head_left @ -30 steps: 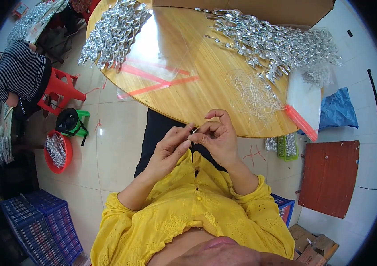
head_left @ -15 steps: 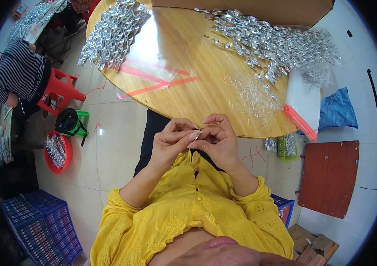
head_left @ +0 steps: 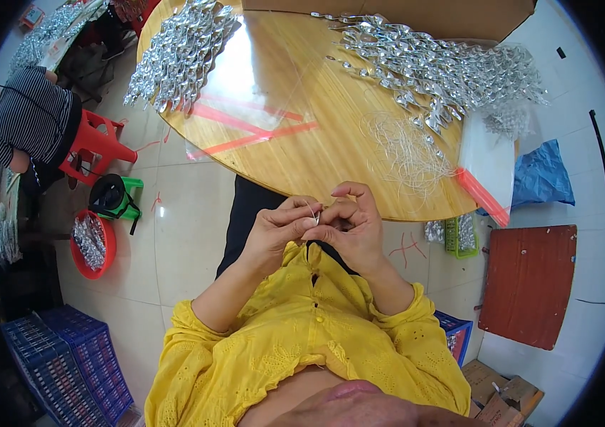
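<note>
My left hand (head_left: pixel 279 229) and my right hand (head_left: pixel 348 226) meet above my lap, just short of the round wooden table (head_left: pixel 316 153). Both pinch a thin pale thread (head_left: pixel 312 211) between thumb and fingers, with a small silvery piece barely showing between the fingertips. A loose tangle of the same thread (head_left: pixel 405 151) lies on the table ahead of my right hand. Behind it spreads a heap of silver foil pieces (head_left: pixel 437 67), and a second silver pile (head_left: pixel 178 50) covers the table's left edge.
Clear plastic bags with red strips (head_left: pixel 249 114) lie on the table, another (head_left: pixel 484 167) at its right edge. On the floor: a red basin of silver pieces (head_left: pixel 91 243), a green basket (head_left: pixel 461 235), blue crates (head_left: pixel 67 366), a red-brown board (head_left: pixel 528 285). A person in a striped shirt (head_left: pixel 28 117) sits far left.
My hands have drawn closer together and slightly toward my chest, the left fingers closing onto the thread beside the right fingers.
</note>
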Demonstrator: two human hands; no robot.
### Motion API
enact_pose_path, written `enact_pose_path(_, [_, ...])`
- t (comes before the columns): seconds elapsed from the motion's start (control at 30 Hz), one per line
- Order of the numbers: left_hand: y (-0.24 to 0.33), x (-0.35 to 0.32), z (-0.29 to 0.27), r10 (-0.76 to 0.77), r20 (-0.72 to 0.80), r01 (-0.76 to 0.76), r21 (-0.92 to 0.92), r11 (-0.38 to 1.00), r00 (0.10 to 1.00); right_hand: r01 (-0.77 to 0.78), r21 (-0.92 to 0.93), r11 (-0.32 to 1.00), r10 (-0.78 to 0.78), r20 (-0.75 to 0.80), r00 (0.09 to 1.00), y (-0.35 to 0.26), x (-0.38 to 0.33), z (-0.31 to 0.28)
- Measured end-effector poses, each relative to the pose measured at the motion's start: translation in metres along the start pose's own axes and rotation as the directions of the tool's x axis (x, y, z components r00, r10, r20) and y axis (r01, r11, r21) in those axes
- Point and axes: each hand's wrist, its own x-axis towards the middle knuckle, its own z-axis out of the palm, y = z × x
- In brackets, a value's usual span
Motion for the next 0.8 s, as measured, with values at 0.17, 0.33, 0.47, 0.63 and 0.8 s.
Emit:
enact_pose_path(0.17, [0.008,-0.002,0.007,0.22,-0.084,-0.205,0.159,0.966,0.972,-0.077,-0.085,0.993,0.075,-0.025,0.997,-0.01,0.002,0.003])
enact_pose_path(0.33, [0.025,0.01,-0.014,0.437,-0.176,-0.413,0.157,0.897,0.882,-0.176,-0.674,0.718,0.264,0.029,0.964,-0.031,0.007,-0.024])
enact_pose_path(0.47, [0.033,0.029,-0.007,0.455,-0.048,-0.418,0.318,0.851,0.889,0.082,-0.738,0.67,0.051,0.156,0.986,-0.036,0.016,-0.03])
enact_pose_path(0.63, [0.029,0.023,0.02,0.386,0.004,-0.329,0.532,0.78,0.922,0.205,-0.79,0.578,-0.116,0.17,0.979,-0.064,0.033,-0.006])
enact_pose_path(0.8, [0.036,0.027,0.0,0.455,-0.096,-0.37,0.448,0.814,0.885,-0.048,-0.483,0.874,-0.006,-0.11,0.994,-0.055,0.035,-0.031])
